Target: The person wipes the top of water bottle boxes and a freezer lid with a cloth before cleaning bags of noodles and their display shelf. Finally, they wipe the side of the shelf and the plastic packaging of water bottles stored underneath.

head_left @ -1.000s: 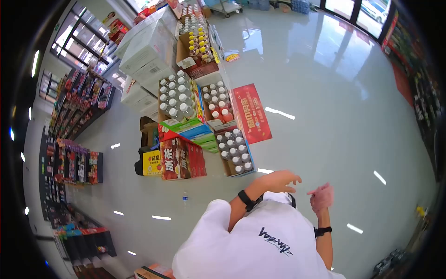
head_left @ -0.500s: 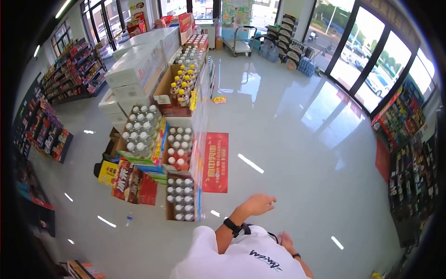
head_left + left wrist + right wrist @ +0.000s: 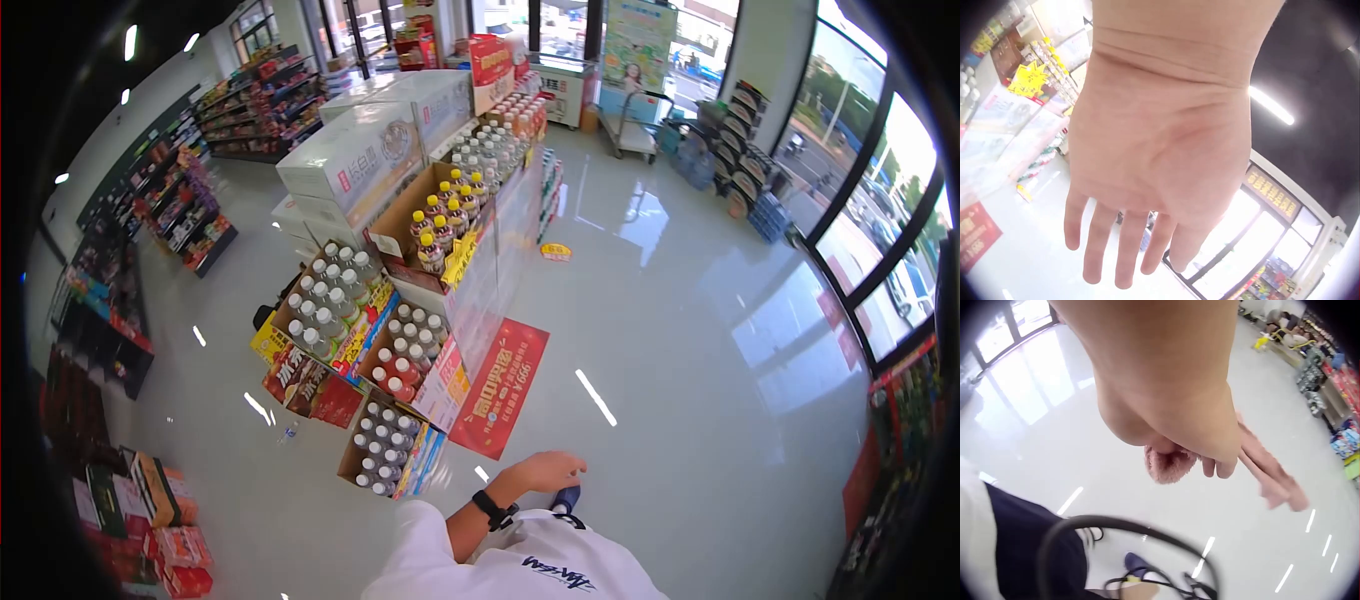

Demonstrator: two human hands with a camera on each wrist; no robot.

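Empty, with its fingers loosely extended, my left hand (image 3: 548, 470) hangs in front of my body in the head view. The left wrist view shows its palm side (image 3: 1160, 144), fingers pointing down and touching nothing. My right hand (image 3: 1166, 425) appears only in the right wrist view, where it grips a fluffy pink cloth (image 3: 1169, 465). One bunched part of the cloth shows below the palm, and a longer end trails out past the fingers. Most of the right fingers are hidden behind the hand.
Cartons of white-capped bottles (image 3: 385, 450) and yellow-capped bottles (image 3: 440, 222) stand at left front, with stacked white boxes (image 3: 350, 160) behind. A red floor poster (image 3: 500, 390) lies beside them. Glass doors (image 3: 890, 220) are at right, a trolley (image 3: 635, 135) farther back. Black cords (image 3: 1129, 525) hang near my legs.
The head view has lifted and swung round, bringing the doors and far windows in. My right hand has dropped out of the head view; the left stays before my body, empty.
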